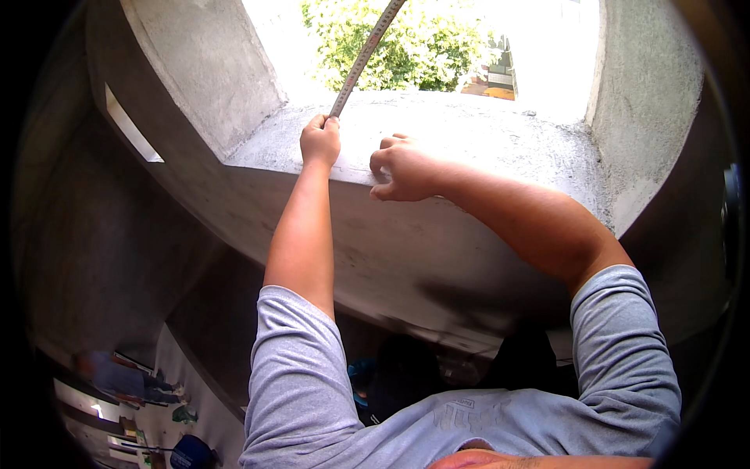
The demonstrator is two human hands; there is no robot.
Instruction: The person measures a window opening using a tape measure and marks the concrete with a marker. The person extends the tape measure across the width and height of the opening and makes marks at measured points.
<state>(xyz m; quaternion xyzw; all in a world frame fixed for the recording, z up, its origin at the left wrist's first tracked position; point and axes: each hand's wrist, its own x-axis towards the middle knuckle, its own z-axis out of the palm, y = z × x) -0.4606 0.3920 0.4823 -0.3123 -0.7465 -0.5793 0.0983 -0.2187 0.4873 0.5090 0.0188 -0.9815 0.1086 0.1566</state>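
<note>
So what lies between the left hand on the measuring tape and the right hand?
In the head view, just a bare stretch of the concrete sill shows between the left hand, gripping the measuring tape, and the right hand.

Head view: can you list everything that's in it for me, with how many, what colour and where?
Measuring tape: one, greyish, rising from the left hand across the opening
Sill: one, pale grey, under the opening
Side walls: two, grey, flanking the opening
Lower wall: one, grey, below the sill
Foliage: one mass, green, outside
Other person: one, bluish clothing, lower left
Bucket-like container: one, blue, bottom left
Small lower-left items: count unclear, too blurred to name
Shirt: one, grey-blue, on the wearer
Hands: two, bare; left hand gripping the tape, right hand at the sill's edge
</note>
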